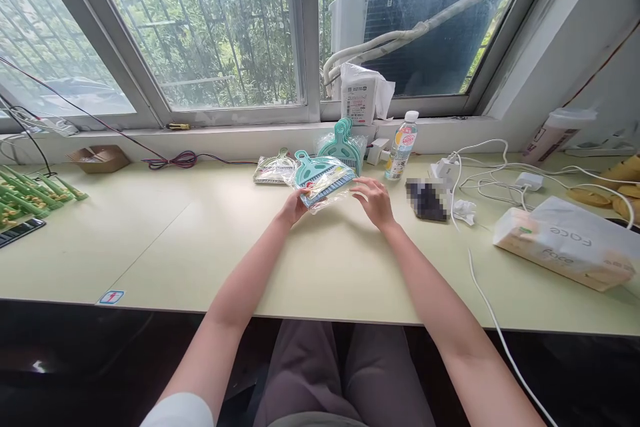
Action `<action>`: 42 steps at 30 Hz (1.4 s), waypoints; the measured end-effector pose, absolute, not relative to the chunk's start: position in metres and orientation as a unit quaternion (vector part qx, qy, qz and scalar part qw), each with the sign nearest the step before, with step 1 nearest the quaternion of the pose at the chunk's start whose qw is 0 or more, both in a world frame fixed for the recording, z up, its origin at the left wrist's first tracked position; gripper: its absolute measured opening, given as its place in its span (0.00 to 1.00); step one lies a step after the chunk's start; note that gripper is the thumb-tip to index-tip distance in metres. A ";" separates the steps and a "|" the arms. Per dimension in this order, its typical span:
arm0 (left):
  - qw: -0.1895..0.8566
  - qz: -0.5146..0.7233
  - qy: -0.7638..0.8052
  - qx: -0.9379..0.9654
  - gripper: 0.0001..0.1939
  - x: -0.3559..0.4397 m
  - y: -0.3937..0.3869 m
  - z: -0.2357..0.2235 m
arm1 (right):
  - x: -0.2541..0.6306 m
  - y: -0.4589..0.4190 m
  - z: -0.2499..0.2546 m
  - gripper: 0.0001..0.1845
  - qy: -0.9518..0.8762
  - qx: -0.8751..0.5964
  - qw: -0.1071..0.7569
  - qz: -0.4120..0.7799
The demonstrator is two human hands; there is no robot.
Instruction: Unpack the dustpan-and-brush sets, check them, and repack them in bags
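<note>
A mint-green mini dustpan and brush set [323,179] in clear plastic wrap is tilted up above the table. My left hand [294,207] grips its lower left corner, thumb on top and the other fingers partly hidden underneath. My right hand [374,201] is at the right end of the set, its fingers apart and bent loosely; whether the fingertips touch the wrap I cannot tell. Just behind stand more mint-green dustpans [341,141] in plastic, upright against the sill. To the left lies another wrapped dustpan set [276,168], paler in colour.
A drink bottle [401,147], a blurred dark object [427,200], white cables [493,177] and a tissue pack [563,247] are on the right. Leftward are a small cardboard box [103,159], coiled wires [183,159] and green stalk-like items [33,193]. The table [210,267] ends before my lap.
</note>
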State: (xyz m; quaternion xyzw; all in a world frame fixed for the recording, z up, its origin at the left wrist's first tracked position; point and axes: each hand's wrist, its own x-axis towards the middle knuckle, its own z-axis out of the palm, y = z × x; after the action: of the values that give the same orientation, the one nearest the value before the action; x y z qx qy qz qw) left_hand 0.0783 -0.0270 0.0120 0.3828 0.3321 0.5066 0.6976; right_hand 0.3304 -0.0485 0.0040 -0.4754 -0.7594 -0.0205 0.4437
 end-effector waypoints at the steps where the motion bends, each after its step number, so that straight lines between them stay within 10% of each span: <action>1: 0.702 0.503 0.334 0.377 0.23 0.078 -0.027 0.010 | 0.330 -0.048 0.004 0.08 -0.747 -0.477 0.462 -0.030; 16: 0.730 0.269 0.320 0.541 0.24 0.080 -0.038 0.009 | 0.332 -0.034 -0.016 0.07 -0.660 -0.546 0.516 0.008; 31: 0.696 0.451 0.396 0.393 0.20 0.070 -0.019 0.002 | 0.332 -0.053 0.017 0.31 -0.640 -0.397 0.561 0.343; 42: 0.705 0.366 0.391 0.466 0.14 0.072 -0.025 0.007 | 0.323 -0.040 -0.004 0.13 -0.602 -0.441 0.610 0.269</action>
State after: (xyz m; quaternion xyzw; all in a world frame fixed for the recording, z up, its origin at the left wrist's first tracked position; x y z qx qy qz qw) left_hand 0.0715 -0.0248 0.0072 0.4658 0.3905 0.3661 0.7046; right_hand 0.3226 -0.0401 -0.0037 -0.4405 -0.6016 0.2688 0.6097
